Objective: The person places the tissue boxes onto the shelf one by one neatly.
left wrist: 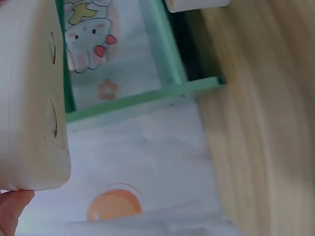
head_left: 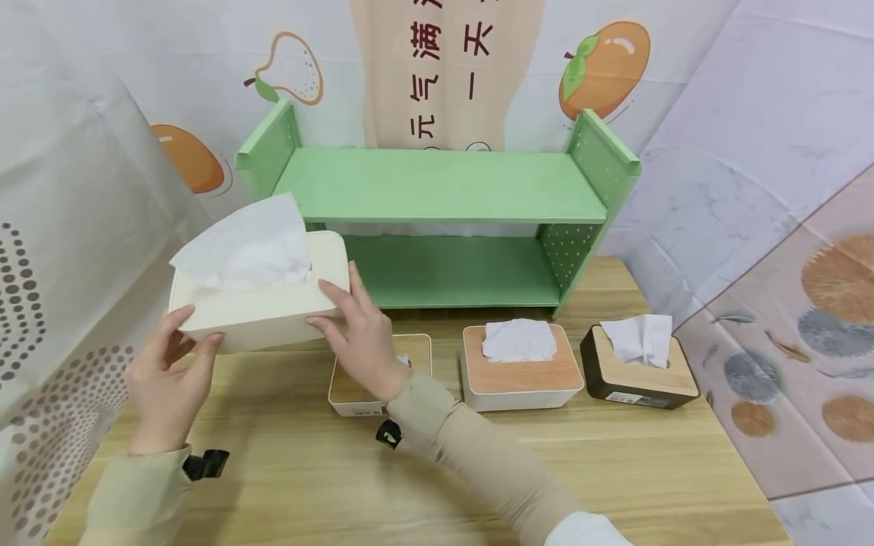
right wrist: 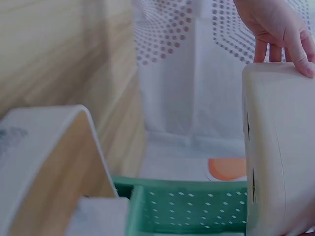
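Observation:
A cream tissue box (head_left: 266, 307) with a large white tissue (head_left: 249, 243) standing out of its top is held above the table at the left, tilted. My left hand (head_left: 167, 383) grips its near left corner, thumb on the front. The right hand (head_left: 365, 341) grips the right end, with fingers over the top edge. In the left wrist view the box (left wrist: 32, 98) fills the left side, a fingertip (left wrist: 15, 209) at its lower end. In the right wrist view its underside (right wrist: 285, 147) shows, with the left hand (right wrist: 280, 24) at the far end.
A green two-tier shelf (head_left: 437, 182) stands at the back of the wooden table (head_left: 293, 455). In front sit a white box with a wooden lid (head_left: 348, 383), partly behind the right hand, a white box with an orange-brown lid (head_left: 526, 379) and a black wooden-topped box (head_left: 649, 379).

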{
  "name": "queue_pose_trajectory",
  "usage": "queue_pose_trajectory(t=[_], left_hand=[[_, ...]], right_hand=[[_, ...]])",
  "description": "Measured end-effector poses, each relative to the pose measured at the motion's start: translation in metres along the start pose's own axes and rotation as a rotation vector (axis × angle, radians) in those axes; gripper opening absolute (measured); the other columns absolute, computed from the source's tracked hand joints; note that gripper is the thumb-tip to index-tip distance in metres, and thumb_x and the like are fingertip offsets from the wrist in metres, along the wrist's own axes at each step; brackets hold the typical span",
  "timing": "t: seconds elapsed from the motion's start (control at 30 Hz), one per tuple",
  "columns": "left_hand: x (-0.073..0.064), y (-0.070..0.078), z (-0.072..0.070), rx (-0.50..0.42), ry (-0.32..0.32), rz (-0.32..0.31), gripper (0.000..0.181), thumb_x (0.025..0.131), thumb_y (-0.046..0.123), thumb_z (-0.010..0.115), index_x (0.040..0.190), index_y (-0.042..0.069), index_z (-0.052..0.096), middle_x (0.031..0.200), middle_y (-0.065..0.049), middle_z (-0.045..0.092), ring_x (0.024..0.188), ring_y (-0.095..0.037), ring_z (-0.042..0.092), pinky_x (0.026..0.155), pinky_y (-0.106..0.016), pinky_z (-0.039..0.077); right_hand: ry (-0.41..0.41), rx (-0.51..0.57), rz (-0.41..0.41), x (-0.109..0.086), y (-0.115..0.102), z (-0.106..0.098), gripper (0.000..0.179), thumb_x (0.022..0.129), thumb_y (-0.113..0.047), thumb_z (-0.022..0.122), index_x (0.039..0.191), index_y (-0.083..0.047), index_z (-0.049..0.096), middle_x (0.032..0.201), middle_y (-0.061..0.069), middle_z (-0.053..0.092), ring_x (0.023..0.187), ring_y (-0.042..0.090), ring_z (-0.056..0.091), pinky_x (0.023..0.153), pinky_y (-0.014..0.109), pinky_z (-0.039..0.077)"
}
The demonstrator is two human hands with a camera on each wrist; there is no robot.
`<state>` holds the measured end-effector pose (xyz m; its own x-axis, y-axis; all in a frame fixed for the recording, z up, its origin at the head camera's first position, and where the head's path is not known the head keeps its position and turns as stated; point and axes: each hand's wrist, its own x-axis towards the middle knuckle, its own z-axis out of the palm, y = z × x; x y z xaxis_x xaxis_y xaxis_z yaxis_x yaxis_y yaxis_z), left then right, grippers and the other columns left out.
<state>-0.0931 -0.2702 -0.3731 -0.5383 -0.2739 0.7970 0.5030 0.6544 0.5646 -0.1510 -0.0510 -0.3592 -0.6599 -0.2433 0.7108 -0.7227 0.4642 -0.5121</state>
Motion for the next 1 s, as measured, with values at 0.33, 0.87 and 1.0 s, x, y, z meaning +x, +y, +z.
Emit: queue_pose_trajectory(t=[0.33, 0.87, 1.0], left_hand=[[0.032, 0.032, 0.031, -0.095, 0.071, 0.073, 0.046, 0.083, 0.021, 0.073, 0.110, -0.013, 0.059, 0.109, 0.010, 0.064, 0.098, 0.007, 0.061, 0.087, -0.011, 0.047], [0.075, 0.061, 0.089, -0.098, -0.082, 0.117, 0.043, 0.079, -0.006, 0.071, 0.120, -0.003, 0.057, 0.128, -0.016, 0.059, 0.110, -0.023, 0.062, 0.089, -0.015, 0.048], [0.079, 0.060, 0.101, -0.086, -0.102, 0.119, 0.044, 0.080, -0.004, 0.071, 0.121, -0.001, 0.057, 0.127, -0.017, 0.059, 0.103, -0.032, 0.063, 0.087, -0.009, 0.046]], right_hand=[[0.163, 0.069, -0.070, 0.020, 0.006, -0.032, 0.047, 0.079, -0.016, 0.074, 0.121, -0.003, 0.056, 0.139, 0.037, 0.037, 0.083, 0.030, 0.070, 0.050, 0.009, 0.043], [0.330, 0.002, -0.075, 0.051, 0.036, -0.079, 0.041, 0.081, -0.013, 0.073, 0.117, 0.000, 0.059, 0.138, 0.036, 0.041, 0.071, 0.039, 0.063, 0.047, 0.033, 0.044], [0.339, -0.021, -0.052, 0.054, 0.046, -0.083, 0.040, 0.081, -0.014, 0.073, 0.116, 0.000, 0.060, 0.137, 0.035, 0.042, 0.071, 0.041, 0.063, 0.054, 0.039, 0.049]])
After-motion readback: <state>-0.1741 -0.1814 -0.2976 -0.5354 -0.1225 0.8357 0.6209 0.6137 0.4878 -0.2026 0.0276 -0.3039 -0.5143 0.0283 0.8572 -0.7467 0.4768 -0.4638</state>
